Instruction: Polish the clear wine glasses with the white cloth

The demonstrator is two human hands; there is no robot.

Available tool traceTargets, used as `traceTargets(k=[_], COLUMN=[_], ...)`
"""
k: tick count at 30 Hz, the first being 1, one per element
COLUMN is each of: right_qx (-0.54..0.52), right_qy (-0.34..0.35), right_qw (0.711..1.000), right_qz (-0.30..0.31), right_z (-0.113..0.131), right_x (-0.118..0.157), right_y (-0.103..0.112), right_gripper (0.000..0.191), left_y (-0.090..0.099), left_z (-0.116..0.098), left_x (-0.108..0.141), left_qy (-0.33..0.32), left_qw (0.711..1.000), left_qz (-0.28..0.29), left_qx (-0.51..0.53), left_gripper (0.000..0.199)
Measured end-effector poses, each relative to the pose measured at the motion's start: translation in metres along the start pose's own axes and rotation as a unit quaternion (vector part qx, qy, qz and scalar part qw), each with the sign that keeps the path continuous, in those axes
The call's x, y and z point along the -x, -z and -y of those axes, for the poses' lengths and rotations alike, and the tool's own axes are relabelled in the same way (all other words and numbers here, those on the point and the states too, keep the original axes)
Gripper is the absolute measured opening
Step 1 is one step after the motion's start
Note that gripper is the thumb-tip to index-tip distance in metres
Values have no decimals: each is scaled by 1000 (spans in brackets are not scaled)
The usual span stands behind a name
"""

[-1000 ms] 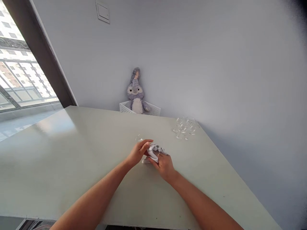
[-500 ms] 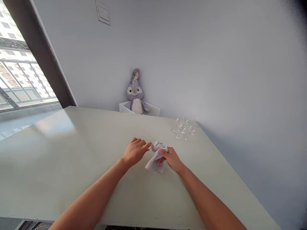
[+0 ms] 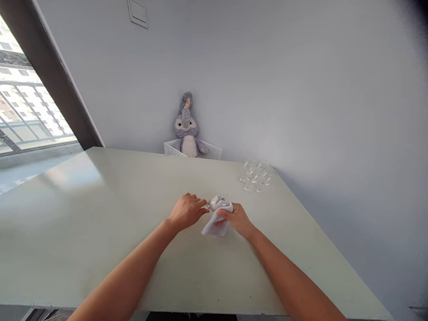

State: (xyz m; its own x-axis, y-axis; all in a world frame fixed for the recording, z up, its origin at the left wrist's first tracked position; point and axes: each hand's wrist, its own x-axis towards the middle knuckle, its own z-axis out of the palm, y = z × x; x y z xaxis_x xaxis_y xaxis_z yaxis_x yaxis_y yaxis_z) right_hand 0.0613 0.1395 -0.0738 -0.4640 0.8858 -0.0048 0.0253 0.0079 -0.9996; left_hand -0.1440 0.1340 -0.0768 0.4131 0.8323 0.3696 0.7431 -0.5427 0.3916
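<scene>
A small clear glass (image 3: 212, 204) lies on its side between my hands, above the pale table. My left hand (image 3: 187, 211) pinches the foot end of the glass between thumb and fingers. In my right hand (image 3: 236, 218) is a light grey-white cloth (image 3: 216, 225), wrapped round and partly inside the bowl of the glass; one corner hangs down toward me. The cloth hides much of the bowl and some right fingertips.
Several clear stemmed glasses (image 3: 257, 174) stand grouped near the right back edge of the table (image 3: 117, 196). Behind the table, a purple-grey plush toy (image 3: 189, 133) sits in a white perforated basket (image 3: 213, 152). A window is at the left.
The left fingers have closed more around the foot end of the glass. The right hand and cloth have shifted slightly, and the hanging corner sits a little higher. The view has moved slightly.
</scene>
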Motion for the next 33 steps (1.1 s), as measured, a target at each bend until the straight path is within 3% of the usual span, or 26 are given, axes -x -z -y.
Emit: traceTargets(k=[3, 5, 8, 10, 12, 14, 16, 18, 20, 21, 23, 25, 28, 30, 33], right_qx=[95, 137, 175, 218, 278, 352, 437, 507, 535, 532, 489, 383, 126, -66, -280], right_qy=[39, 65, 88, 120, 174, 239, 299, 344, 361, 357, 325, 266, 141, 68, 22], right_qw=[992, 985, 981, 967, 934, 888, 837, 789, 764, 768, 808, 878, 964, 967, 926], right_qz=[72, 76, 16, -60, -140, -174, -134, -54, -5, -4, -45, -104, -185, -237, -253], right_z=[9, 9, 1, -5, -7, -5, -3, -3, -3, -2, -1, 1, -3, -10, -18], right_x=[2, 0, -7, -9, -9, -5, 0, 4, 5, 5, 2, -3, -12, -18, -21], right_y=[8, 16, 24, 27, 28, 25, 17, 6, -4, -7, -10, -6, 1, 1, -10], right_gripper=[27, 27, 34, 38, 38, 38, 40, 42, 39, 36, 34, 33, 34, 35, 32], left_y=[10, 12, 12, 12, 12, 11, 9, 5, 0, -2, -5, -7, -12, -18, -27], left_z=[1, 2, 6, 10, 16, 20, 20, 15, 6, 2, -7, -12, -16, -18, -24], left_x=[2, 2, 1, 1, 1, 2, 3, 3, 2, 2, 2, 3, 4, 4, 3], left_qy=[31, 62, 104, 135, 166, 186, 182, 142, 71, 29, -41, -77, -55, 2, 96], left_qw=[997, 995, 994, 989, 982, 976, 975, 982, 990, 992, 991, 986, 984, 987, 985], left_qz=[60, 66, 44, 27, 2, -23, -38, -31, -15, -10, -19, -41, -56, -55, -57], left_qx=[45, 49, -11, -62, -95, -110, -119, -123, -124, -124, -127, -139, -159, -151, -130], left_gripper=[30, 29, 27, 28, 30, 30, 29, 26, 24, 24, 26, 29, 35, 38, 36])
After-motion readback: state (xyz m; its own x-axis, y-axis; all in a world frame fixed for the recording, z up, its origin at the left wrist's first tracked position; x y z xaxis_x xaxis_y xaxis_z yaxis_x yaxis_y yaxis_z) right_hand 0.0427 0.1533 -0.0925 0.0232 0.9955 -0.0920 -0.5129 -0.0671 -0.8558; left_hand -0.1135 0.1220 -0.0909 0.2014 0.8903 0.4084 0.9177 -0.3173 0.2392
